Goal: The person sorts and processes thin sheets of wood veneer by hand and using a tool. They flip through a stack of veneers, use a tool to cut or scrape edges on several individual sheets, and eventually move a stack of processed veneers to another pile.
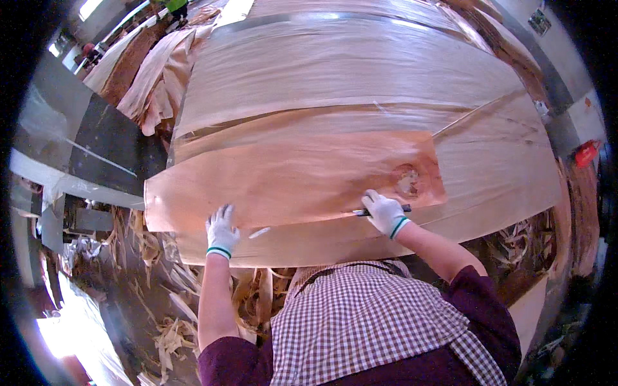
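Head view: right hand [384,213] fingers grip, seemingly, a knife [380,210] on veneer sheet [290,174]; left hand [221,231] spread flat.

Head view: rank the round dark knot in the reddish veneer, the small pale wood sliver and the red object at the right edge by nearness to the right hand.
From the right hand:
1. Round dark knot, just above the hand.
2. Small pale wood sliver, to its left, near the left hand.
3. Red object, far right.

This was a wood veneer workshop. Broad thin veneer sheets [360,83] covered the bench, more lay heaped at eleven o'clock [154,83], and torn veneer scraps [167,321] littered the floor [129,302] at seven o'clock beside a grey machine [77,148].
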Demonstrator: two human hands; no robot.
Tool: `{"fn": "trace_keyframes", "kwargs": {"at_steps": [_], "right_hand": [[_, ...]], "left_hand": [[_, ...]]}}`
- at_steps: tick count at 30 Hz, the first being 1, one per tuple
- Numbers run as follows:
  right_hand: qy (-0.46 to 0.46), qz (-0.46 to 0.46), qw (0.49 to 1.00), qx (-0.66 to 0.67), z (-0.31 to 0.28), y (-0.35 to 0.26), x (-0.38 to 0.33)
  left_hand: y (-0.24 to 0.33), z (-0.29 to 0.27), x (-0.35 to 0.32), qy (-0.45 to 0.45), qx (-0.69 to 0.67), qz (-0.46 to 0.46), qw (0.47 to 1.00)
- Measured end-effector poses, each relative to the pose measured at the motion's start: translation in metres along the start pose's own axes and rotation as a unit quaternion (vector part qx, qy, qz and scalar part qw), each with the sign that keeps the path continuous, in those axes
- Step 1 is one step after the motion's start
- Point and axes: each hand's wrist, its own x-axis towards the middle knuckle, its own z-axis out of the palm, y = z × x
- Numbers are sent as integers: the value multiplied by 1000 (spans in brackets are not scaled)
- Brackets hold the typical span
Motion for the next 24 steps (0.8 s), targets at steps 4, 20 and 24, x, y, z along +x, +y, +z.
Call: {"fn": "trace_keyframes", "kwargs": {"at_steps": [4,20,24], "right_hand": [[23,34,999,32,-14,3,7],[17,86,995,52,-13,45,206],[9,70,995,69,9,60,210]], "left_hand": [[-40,-12,27,-184,-202,-9,962],[-13,22,195,-274,18,-61,960],[0,21,200,-248,11,-40,968]]}}
